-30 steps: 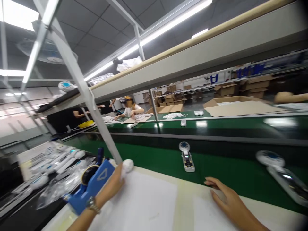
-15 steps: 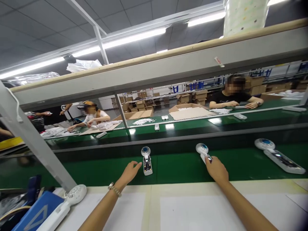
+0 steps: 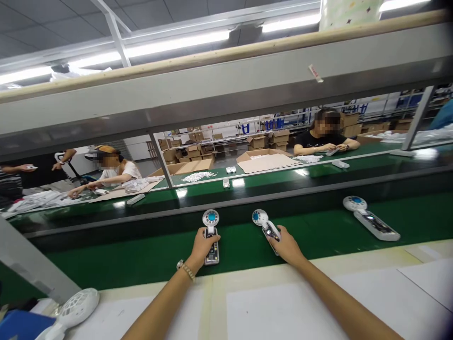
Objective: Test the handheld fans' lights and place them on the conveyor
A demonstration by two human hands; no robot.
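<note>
Two white handheld fans with round heads and opened handles, their inner parts showing, are on the green conveyor belt in front of me. My left hand (image 3: 202,246) is closed around the handle of the left handheld fan (image 3: 212,257), with the thumb across its front. The right handheld fan (image 3: 261,217) leans to the left, and my right hand (image 3: 286,245) grips its handle, covering part of it. A third opened handheld fan (image 3: 377,225) lies farther right on the belt, apart from both hands.
A white fan (image 3: 78,309) with a grille lies at the lower left beside a blue bin (image 3: 24,325). A slanted metal post (image 3: 33,257) stands there. Across the belt (image 3: 141,255), two people sit working near loose white parts and an open carton (image 3: 269,163). A shelf beam (image 3: 212,101) crosses above.
My left hand has closed on the left fan, which it was only reaching toward before. My right hand has brought its fan left, closer to the other. The view has shifted somewhat.
</note>
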